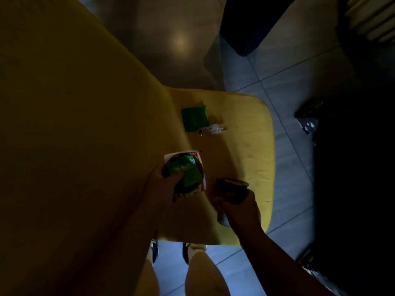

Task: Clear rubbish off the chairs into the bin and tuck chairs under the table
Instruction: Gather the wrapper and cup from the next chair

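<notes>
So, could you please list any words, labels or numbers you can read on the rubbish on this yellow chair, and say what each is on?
None can be read.
Green and white container in the left hand: pale print on the green lid, too blurred to read.
Green packet on the chair seat: no readable text.
White wrapper beside it: marks too small to read.
Dark cup in the right hand: too dark to show lettering.

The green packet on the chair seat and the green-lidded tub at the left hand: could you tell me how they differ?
The green packet lies loose on the yellow chair, untouched; the tub is held in the left hand. The packet is flat and roughly square; the tub is round with a dark rim. The packet sits beside a small white wrapper; the tub sits against a white card. Both are green-topped rubbish.
</notes>
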